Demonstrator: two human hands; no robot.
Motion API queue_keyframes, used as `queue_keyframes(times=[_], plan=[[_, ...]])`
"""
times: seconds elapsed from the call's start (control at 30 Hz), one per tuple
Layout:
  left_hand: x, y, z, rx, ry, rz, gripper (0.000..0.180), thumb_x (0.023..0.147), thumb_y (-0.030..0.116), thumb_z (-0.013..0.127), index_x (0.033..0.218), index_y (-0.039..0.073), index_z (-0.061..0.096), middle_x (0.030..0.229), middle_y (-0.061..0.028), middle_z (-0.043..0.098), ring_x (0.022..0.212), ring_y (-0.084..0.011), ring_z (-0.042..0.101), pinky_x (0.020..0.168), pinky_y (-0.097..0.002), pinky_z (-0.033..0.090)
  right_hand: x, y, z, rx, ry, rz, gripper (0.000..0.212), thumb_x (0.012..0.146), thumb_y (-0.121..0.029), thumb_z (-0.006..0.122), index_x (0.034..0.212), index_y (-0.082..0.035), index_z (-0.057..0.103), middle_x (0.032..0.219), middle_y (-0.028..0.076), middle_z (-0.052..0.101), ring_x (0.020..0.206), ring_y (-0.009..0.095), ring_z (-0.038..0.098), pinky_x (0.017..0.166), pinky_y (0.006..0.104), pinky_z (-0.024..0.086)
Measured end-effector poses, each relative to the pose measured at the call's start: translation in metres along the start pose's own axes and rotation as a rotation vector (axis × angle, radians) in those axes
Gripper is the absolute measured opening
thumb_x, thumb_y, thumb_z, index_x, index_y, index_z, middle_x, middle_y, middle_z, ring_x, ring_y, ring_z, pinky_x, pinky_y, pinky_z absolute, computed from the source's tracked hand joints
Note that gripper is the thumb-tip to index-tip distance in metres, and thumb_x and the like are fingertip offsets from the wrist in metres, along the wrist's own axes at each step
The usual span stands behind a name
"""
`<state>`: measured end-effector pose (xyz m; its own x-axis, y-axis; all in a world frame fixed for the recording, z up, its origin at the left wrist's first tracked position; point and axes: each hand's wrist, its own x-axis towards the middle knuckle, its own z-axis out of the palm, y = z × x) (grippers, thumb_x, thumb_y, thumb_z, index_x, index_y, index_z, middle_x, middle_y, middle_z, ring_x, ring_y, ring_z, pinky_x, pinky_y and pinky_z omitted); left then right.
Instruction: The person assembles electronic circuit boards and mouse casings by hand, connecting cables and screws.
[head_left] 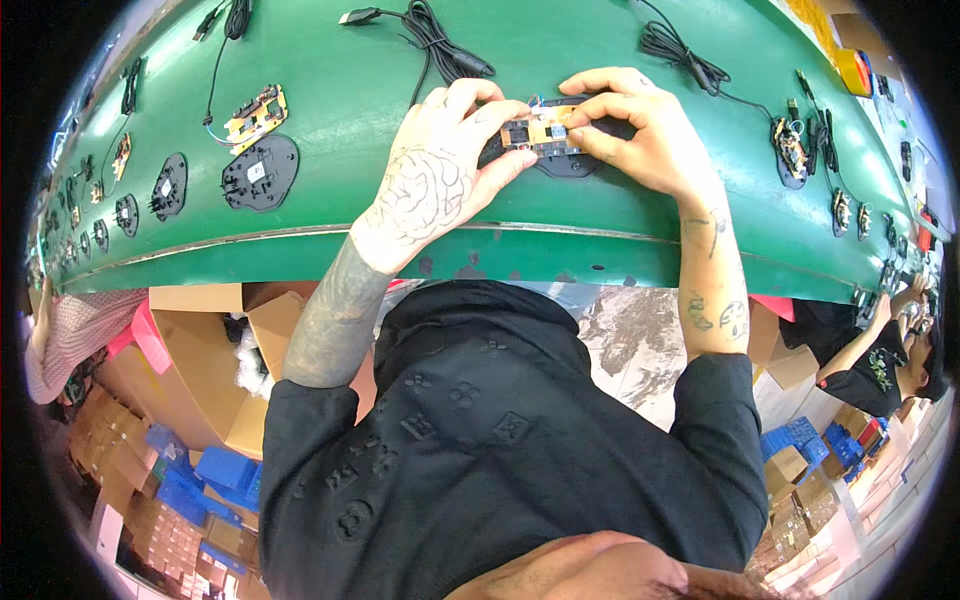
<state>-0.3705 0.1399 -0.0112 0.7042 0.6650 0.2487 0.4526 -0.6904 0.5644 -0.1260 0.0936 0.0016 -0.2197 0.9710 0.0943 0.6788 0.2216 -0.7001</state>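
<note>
A small tan circuit board (543, 134) with dark parts and thin coloured wires lies over a black plastic mouse base (566, 168). From the left, my left hand (452, 148) pinches the board's end between thumb and fingers. My right hand (640, 132) grips the opposite end, its thumb and fingertips closed on the board. Whether the board sits fully down in the base cannot be made out. Behind my left hand lies a coiled black cable (440, 45) with a plug on one end.
The green work surface (330, 130) carries another circuit board (257, 118), black bases (260, 172) and more coiled cables (685, 55). Similar assemblies (789, 150) lie at right. An open cardboard box (205, 350) stands below its left front edge. Another person (870, 355) works at far right.
</note>
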Motion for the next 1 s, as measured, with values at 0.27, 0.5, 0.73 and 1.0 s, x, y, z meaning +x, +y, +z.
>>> queue_keyframes(times=[0.27, 0.5, 0.73, 1.0], plan=[[-0.023, -0.006, -0.012, 0.116, 0.052, -0.005, 0.026, 0.084, 0.023, 0.074, 0.104, 0.009, 0.064, 0.105, -0.0059, 0.059, 0.096, -0.0259, 0.058, 0.086, -0.0395, 0.046, -0.003, 0.003, 0.002, 0.029, 0.022, 0.024, 0.013, 0.081, -0.016, 0.076, 0.091, -0.008, 0.073, 0.117, 0.004, 0.069, 0.11, 0.026, 0.063, 0.097, 0.0371, 0.049], [-0.018, -0.007, -0.013, 0.21, 0.056, 0.059, 0.011, 0.089, 0.014, 0.067, 0.098, 0.011, 0.063, 0.094, -0.0035, 0.06, 0.093, -0.0234, 0.058, 0.088, -0.0394, 0.043, 0.0, -0.002, 0.0, 0.03, 0.01, 0.029, 0.012, 0.081, -0.014, 0.075, 0.09, -0.008, 0.072, 0.116, 0.005, 0.069, 0.11, 0.027, 0.063, 0.096, 0.0373, 0.049], [-0.011, -0.013, -0.017, 0.118, -0.056, 0.141, 0.019, 0.083, 0.006, 0.071, 0.099, 0.006, 0.061, 0.096, -0.0087, 0.062, 0.092, -0.0283, 0.059, 0.085, -0.0386, 0.046, -0.002, -0.002, 0.002, 0.039, 0.018, 0.014, 0.01, 0.081, -0.013, 0.074, 0.088, -0.007, 0.069, 0.116, 0.006, 0.068, 0.11, 0.028, 0.062, 0.096, 0.0381, 0.049], [-0.009, -0.012, -0.017, 0.181, -0.025, 0.211, 0.02, 0.082, 0.006, 0.071, 0.099, 0.007, 0.061, 0.097, -0.0081, 0.061, 0.092, -0.0287, 0.059, 0.083, -0.0393, 0.047, 0.0, -0.005, 0.001, 0.03, 0.022, 0.011, 0.008, 0.079, -0.009, 0.072, 0.085, -0.006, 0.068, 0.114, 0.006, 0.068, 0.109, 0.028, 0.061, 0.096, 0.0377, 0.049]])
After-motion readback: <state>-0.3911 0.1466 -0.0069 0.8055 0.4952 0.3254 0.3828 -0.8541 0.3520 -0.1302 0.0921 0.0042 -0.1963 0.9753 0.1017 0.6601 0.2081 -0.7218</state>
